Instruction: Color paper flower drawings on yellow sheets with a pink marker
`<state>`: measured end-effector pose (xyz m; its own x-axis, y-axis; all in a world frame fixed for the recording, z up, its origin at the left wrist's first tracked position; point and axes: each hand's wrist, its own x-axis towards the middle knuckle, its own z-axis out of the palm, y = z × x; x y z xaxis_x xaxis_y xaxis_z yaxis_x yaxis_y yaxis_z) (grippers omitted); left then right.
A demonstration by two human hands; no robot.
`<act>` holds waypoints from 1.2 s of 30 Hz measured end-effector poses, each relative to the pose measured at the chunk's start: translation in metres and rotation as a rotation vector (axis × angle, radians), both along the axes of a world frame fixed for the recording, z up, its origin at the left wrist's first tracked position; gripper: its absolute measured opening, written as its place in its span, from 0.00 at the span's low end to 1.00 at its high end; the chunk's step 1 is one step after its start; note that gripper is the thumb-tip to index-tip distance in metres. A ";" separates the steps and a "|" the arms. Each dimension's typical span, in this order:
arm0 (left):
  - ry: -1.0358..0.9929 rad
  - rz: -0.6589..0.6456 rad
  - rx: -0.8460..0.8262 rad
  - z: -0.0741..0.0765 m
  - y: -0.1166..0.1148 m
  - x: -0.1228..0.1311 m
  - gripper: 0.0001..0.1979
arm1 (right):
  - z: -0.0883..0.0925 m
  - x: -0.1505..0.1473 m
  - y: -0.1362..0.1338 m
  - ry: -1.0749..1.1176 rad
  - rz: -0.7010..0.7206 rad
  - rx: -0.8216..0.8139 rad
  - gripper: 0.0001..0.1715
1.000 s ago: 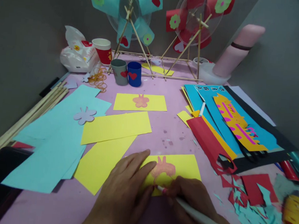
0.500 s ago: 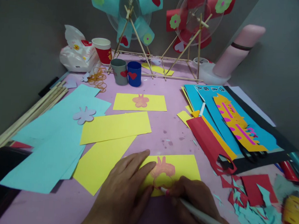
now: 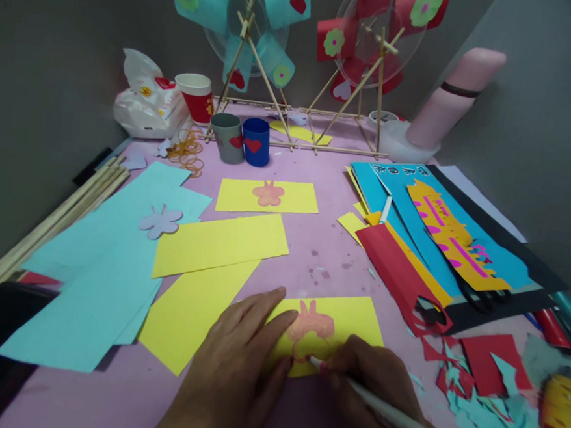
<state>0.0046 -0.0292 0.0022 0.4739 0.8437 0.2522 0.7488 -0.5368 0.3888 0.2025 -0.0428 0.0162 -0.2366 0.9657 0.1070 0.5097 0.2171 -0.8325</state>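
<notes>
My left hand [image 3: 233, 360] lies flat with fingers together, pressing down the left part of a yellow paper strip [image 3: 351, 316] on the pink table. A pink flower shape [image 3: 309, 326] is drawn and partly coloured on that strip. My right hand [image 3: 375, 390] is closed around a white marker [image 3: 398, 424], whose pink tip touches the paper just below the flower. Two more yellow strips [image 3: 219, 242] lie to the left, and another yellow strip with a pink flower [image 3: 267, 195] lies farther back.
Light blue sheets [image 3: 111, 260] with a lilac flower cutout [image 3: 160, 220] cover the left side beside wooden sticks [image 3: 45, 226]. Stacked coloured papers [image 3: 440, 238] and red scraps [image 3: 480, 371] fill the right. Two paper pinwheel stands [image 3: 249, 29], small cups [image 3: 244, 139], a pink bottle [image 3: 453, 95] stand behind.
The marker tip has crept a little to the right along the lower outline of the flower. My left hand has stayed pressed on the strip.
</notes>
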 end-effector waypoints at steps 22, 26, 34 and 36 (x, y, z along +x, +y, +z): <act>-0.010 -0.014 -0.010 -0.005 -0.001 -0.002 0.20 | -0.010 -0.002 0.006 -0.059 0.068 0.086 0.06; -0.014 -0.018 -0.006 -0.004 0.000 -0.001 0.20 | -0.011 -0.002 0.005 -0.067 0.073 0.129 0.06; 0.000 -0.020 0.031 -0.003 0.000 -0.001 0.19 | -0.018 -0.001 0.004 -0.054 0.106 0.174 0.07; -0.004 -0.014 0.018 -0.003 0.000 -0.001 0.19 | -0.019 0.000 0.003 -0.062 0.120 0.159 0.07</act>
<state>0.0039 -0.0292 -0.0009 0.4850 0.8320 0.2693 0.7394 -0.5546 0.3818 0.2024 -0.0396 -0.0023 -0.3601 0.9022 0.2376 0.5216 0.4058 -0.7505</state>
